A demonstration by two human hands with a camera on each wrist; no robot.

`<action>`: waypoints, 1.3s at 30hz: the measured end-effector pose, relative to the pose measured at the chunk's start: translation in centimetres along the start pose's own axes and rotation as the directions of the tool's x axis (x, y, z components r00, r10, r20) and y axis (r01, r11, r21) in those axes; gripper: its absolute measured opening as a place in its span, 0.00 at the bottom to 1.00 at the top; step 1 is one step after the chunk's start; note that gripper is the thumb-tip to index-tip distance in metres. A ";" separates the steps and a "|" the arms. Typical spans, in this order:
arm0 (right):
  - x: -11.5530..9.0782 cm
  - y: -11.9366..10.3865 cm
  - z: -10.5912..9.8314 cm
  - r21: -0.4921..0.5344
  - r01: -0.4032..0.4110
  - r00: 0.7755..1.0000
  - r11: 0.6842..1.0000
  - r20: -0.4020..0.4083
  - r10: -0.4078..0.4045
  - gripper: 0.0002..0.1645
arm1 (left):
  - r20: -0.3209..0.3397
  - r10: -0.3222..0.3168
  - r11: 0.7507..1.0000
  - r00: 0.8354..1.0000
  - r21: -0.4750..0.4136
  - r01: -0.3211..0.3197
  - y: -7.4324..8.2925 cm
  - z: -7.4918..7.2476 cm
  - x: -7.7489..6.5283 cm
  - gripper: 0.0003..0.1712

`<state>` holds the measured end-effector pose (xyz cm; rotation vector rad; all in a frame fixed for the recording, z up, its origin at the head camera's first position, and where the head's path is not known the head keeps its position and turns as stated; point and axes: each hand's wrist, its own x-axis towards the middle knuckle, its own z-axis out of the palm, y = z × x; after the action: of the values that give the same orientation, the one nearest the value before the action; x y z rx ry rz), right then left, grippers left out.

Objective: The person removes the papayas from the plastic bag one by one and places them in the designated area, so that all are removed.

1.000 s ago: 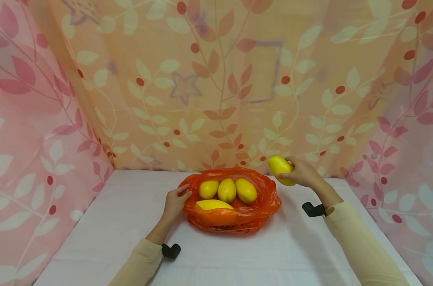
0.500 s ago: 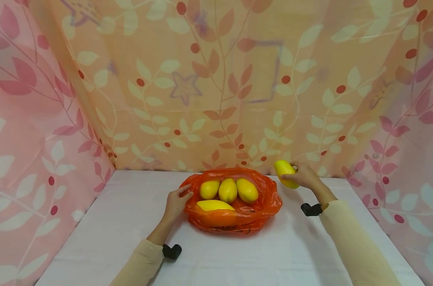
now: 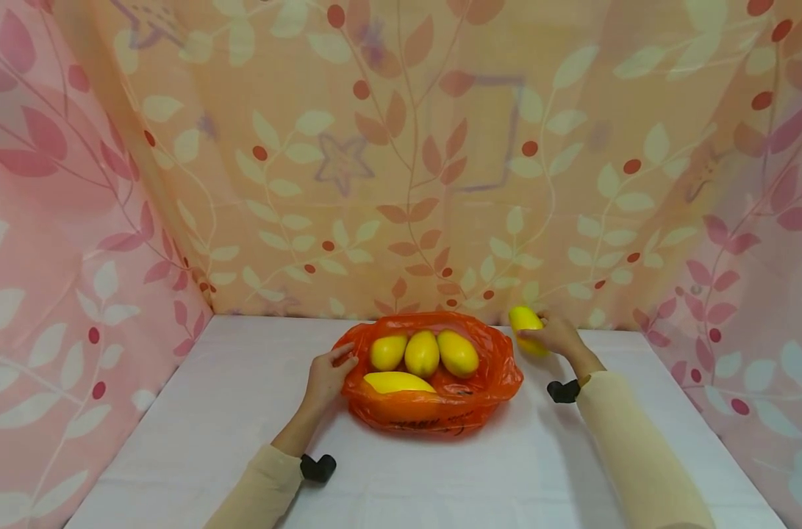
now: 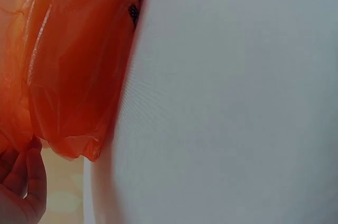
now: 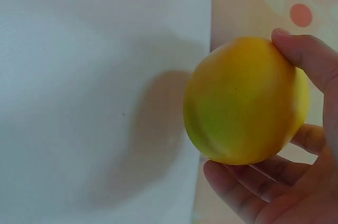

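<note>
An orange-red plastic bag [image 3: 434,419] sits on the table with its mouth spread wide. Inside it lie three yellow mangoes [image 3: 422,354] in a row and a larger, longer yellow fruit [image 3: 397,381] in front of them. My left hand [image 3: 326,376] pinches the bag's left rim; the left wrist view shows thumb and fingers at the plastic [image 4: 79,76]. To the right of the bag, my right hand [image 3: 558,336] grips another yellow mango [image 3: 526,323]. In the right wrist view this mango [image 5: 243,102] is held between thumb and fingers, its shadow falling on the cloth.
A white cloth [image 3: 209,441] covers the table. Behind its back edge hangs a yellow leaf-patterned curtain [image 3: 348,206], with pink patterned curtains [image 3: 37,294] at both sides. Black wrist mounts [image 3: 317,468] are on both forearms.
My right hand has moved the mango slightly to the right and lowered it toward the table. The left hand and the bag have stayed nearly still.
</note>
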<state>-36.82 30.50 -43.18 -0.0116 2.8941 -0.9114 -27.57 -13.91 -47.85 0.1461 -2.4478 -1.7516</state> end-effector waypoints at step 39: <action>0.1 -0.2 2.5 0.033 -0.025 0.999 0.999 -0.035 0.027 0.48 | 0.017 -0.008 1.000 1.000 0.006 0.008 -0.1 0.1 0.2 0.23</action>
<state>-36.63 28.91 -45.10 0.0451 2.9040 -0.9633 -27.77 -13.91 -47.98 0.1426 -2.4682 -1.7557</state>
